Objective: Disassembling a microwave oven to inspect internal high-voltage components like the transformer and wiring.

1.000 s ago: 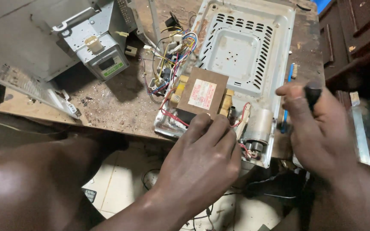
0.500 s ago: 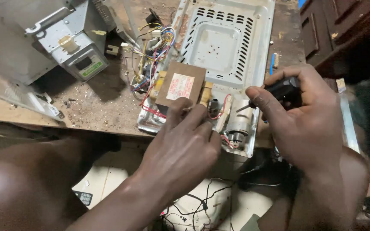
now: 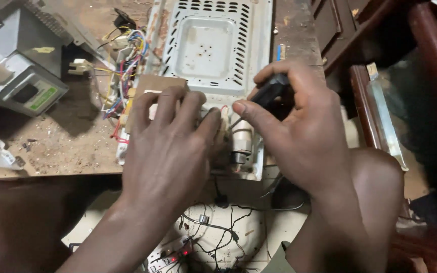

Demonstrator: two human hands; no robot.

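At nine o'clock a grey metal box-shaped part (image 3: 24, 76) lies on the scuffed wooden surface (image 3: 72, 146), cut off by the frame edge. Beside it, coloured wires (image 3: 122, 65) tangle. The left hand (image 3: 170, 151) lies spread over a brown transformer block (image 3: 150, 88), hiding most of it. At twelve o'clock sits the white perforated metal chassis (image 3: 208, 45). The right hand (image 3: 304, 136) grips a black-handled screwdriver (image 3: 269, 91); its tip is hard to make out.

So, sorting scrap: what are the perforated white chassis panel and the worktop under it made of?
Perforated white chassis panel: apparently painted sheet metal, with pressed slots and rust-coloured specks. Brown worktop: looks like bare, worn wood, matte and scattered with debris.
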